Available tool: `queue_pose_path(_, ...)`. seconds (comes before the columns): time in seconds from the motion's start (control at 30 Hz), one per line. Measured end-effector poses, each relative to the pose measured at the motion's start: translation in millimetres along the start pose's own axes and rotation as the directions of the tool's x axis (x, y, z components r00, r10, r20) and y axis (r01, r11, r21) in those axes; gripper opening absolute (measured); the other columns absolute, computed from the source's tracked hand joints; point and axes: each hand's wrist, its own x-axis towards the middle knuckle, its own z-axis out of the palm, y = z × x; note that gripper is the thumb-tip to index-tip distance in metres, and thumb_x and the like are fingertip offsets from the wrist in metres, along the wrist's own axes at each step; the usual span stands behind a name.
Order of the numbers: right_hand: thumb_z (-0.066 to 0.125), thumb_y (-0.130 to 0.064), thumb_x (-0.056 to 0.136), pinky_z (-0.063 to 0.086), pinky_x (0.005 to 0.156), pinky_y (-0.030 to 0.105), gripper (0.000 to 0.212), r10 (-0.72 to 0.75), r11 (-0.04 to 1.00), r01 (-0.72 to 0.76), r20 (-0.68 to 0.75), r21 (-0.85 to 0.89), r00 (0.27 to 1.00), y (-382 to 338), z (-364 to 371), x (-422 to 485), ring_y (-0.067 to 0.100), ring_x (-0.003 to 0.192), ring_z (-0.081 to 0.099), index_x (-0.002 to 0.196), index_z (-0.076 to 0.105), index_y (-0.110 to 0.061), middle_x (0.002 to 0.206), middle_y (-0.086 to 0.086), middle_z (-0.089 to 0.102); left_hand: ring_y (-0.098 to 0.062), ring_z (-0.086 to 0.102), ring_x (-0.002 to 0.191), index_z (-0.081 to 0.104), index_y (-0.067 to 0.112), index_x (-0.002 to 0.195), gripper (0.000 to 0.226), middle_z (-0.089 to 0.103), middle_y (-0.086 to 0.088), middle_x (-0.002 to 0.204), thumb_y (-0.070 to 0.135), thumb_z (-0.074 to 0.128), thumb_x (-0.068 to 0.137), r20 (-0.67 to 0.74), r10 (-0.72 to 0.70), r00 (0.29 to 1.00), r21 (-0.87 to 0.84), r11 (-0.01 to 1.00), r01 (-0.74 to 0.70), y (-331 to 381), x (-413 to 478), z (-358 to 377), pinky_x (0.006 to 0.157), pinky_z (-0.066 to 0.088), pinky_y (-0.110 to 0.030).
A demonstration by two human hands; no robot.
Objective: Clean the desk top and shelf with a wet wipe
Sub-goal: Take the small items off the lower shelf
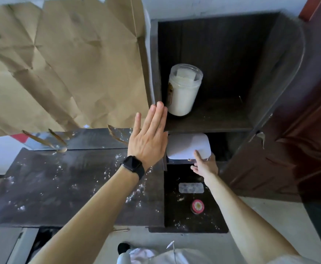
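Where dusty, matte dark desk top (64, 180).

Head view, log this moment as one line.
left hand: open, flat by shelf edge | right hand: on white box | desk top: dusty

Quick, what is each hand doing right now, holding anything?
Left hand: open, fingers flat and together by the shelf's side panel, holding nothing.
Right hand: fingers on the white box in the lower compartment; a firm grip cannot be told.
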Motion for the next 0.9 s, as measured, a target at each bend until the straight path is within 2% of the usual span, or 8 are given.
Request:
queue_pose_path(0.07,0.068,-0.062,0.082,0.063,0.073,0.042,0.078,-0.009,0.992,0.007,-0.023,-0.122,1.000,-6.5,2.4,7.2,0.018,0.062,0.073,0.139,0.038,-0.016,0.078,0.006,0.073,-0.020,-0.005,0.150,-0.002,0.008,0.155,0.083,0.000,-0.007,0.162,0.029,0.051,0.095,-0.002,-0.019,1.000,-0.002,1.000,0.019,3.4,0.3,0.4,0.120,0.004,-0.048)
queue_pose_path(0.2,0.076,-0.045,0.083,0.063,0.070,0.040,0.078,0.032,0.998,-0.032,0.009,0.047,0.999,-14.1,10.5,17.0,0.021,0.070,0.071,0.140,0.035,-0.010,0.085,0.014,0.072,-0.021,-0.008,0.151,0.006,0.005,0.154,0.082,0.002,-0.009,0.162,0.030,0.054,0.092,0.012,-0.048,0.999,-0.021,0.999,0.048,4.7,1.3,-0.5,0.120,0.006,-0.047)
queue_pose_path(0.43,0.074,-0.059,0.079,0.059,0.060,0.033,0.093,0.029,0.999,-0.032,0.105,0.028,0.994,-12.5,0.8,20.1,0.021,0.063,0.071,0.150,0.022,-0.030,0.080,0.006,0.073,-0.019,-0.014,0.150,0.013,0.014,0.156,0.079,-0.019,0.001,0.163,0.027,0.055,0.090,0.056,-0.135,0.989,-0.102,0.985,0.140,22.8,-4.5,-6.0,0.120,-0.001,-0.051)
queue_pose_path(0.5,0.065,-0.067,0.082,0.060,0.064,0.033,0.086,0.016,0.998,-0.008,0.147,-0.056,0.989,-7.0,-17.1,10.6,0.023,0.072,0.075,0.151,0.022,-0.037,0.091,0.003,0.075,-0.022,-0.004,0.152,0.021,0.016,0.156,0.076,-0.006,-0.003,0.165,0.025,0.055,0.088,0.090,-0.136,0.987,-0.149,0.978,0.148,33.1,-29.8,-1.3,0.121,0.003,-0.053)
queue_pose_path(0.6,0.059,-0.058,0.091,0.055,0.063,0.032,0.053,-0.011,0.998,0.019,0.122,-0.060,0.993,25.2,-44.7,0.8,0.021,0.070,0.073,0.135,0.047,-0.033,0.094,0.004,0.075,-0.025,0.013,0.151,0.031,0.019,0.153,0.072,0.016,-0.008,0.163,0.026,0.053,0.085,0.294,-0.093,0.951,-0.242,0.955,0.169,47.0,-83.5,21.1,0.121,0.014,-0.051)
queue_pose_path(0.67,0.059,-0.051,0.093,0.049,0.059,0.028,0.037,0.071,0.990,-0.050,0.164,-0.133,0.984,55.2,-57.4,-3.5,0.017,0.068,0.069,0.118,0.060,-0.024,0.093,0.003,0.075,-0.027,0.024,0.147,0.035,0.023,0.151,0.071,0.026,-0.006,0.160,0.027,0.054,0.083,0.517,-0.036,0.855,-0.270,0.941,0.203,59.3,-115.6,42.7,0.119,0.022,-0.048)
queue_pose_path(0.8,0.061,-0.042,0.093,0.041,0.060,0.032,0.037,0.233,0.855,-0.100,0.204,-0.509,0.951,127.3,-80.1,-13.1,0.022,0.066,0.065,0.100,0.068,-0.007,0.080,0.007,0.071,-0.024,0.014,0.149,0.026,0.029,0.153,0.066,0.018,-0.002,0.162,0.035,0.048,0.091,0.858,0.140,0.494,-0.254,0.952,0.173,88.4,-147.3,80.3,0.121,0.011,-0.039)
queue_pose_path(0.9,0.062,-0.047,0.088,0.049,0.084,0.029,0.047,0.299,0.706,-0.102,0.165,-0.701,0.940,163.9,-87.6,-26.2,0.022,0.102,0.067,0.122,0.060,-0.014,0.110,0.005,0.072,-0.023,0.015,0.148,0.026,0.027,0.153,0.065,0.020,-0.001,0.161,0.037,0.049,0.093,0.914,0.203,0.352,-0.273,0.948,0.162,105.5,-145.9,110.3,0.121,0.014,-0.037)
